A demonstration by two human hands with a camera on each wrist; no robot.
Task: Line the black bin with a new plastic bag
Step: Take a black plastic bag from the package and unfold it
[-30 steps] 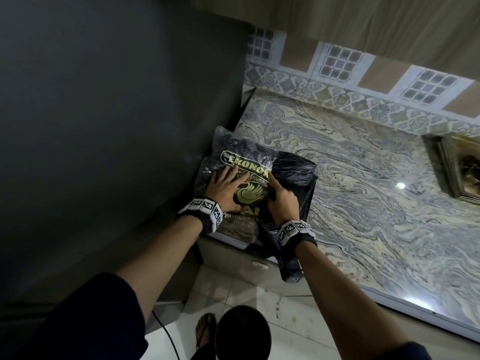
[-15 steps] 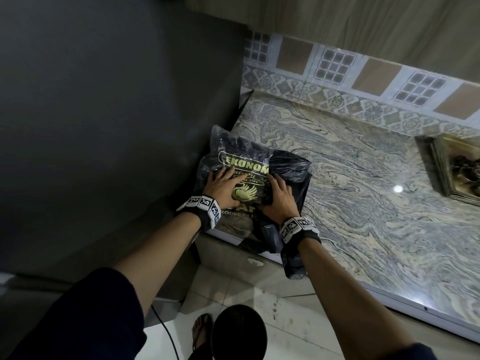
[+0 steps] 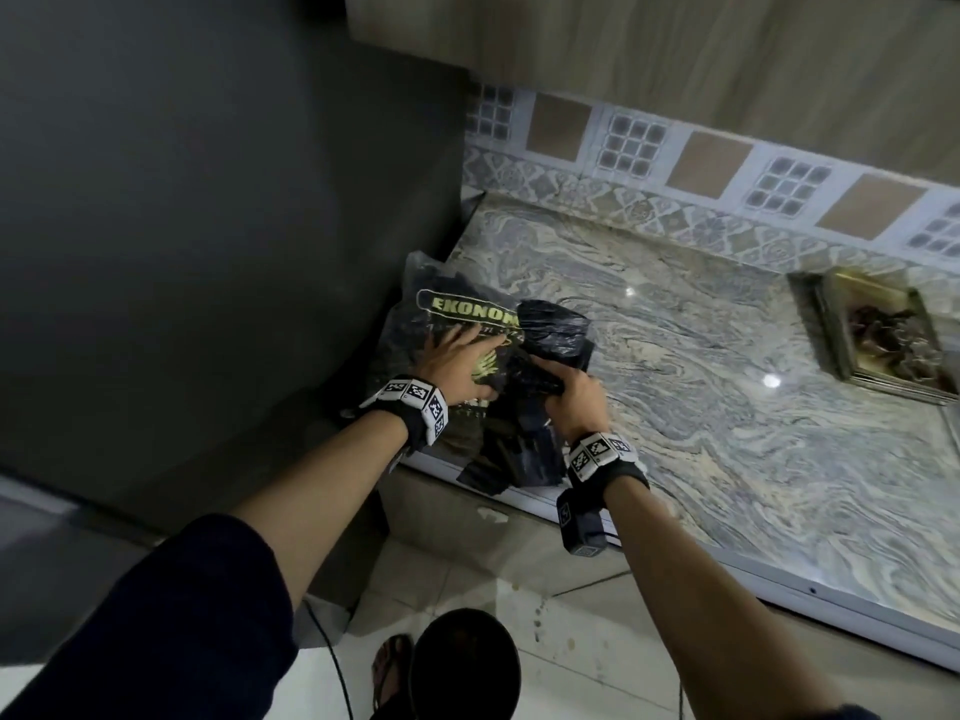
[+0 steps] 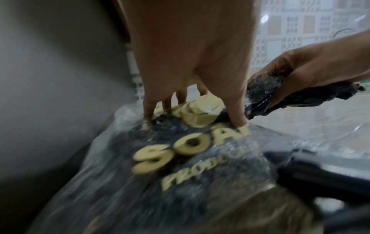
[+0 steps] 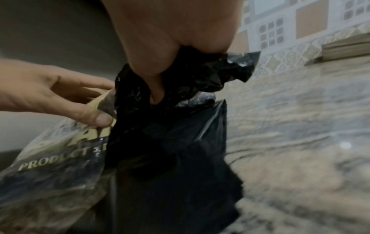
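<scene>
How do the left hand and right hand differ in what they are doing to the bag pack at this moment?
The left hand lies spread, fingers fairly straight, pressing down on the printed pack; the right hand is curled into a fist, gripping a crumpled black bag. The left hand stays on the clear wrapper, while the right holds loose black plastic beside it. Both work over the marble counter.

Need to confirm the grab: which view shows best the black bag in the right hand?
Right wrist: the right hand grips the crumpled black bag close up. Head view shows the black bag small; left wrist shows only a bunched end.
</scene>
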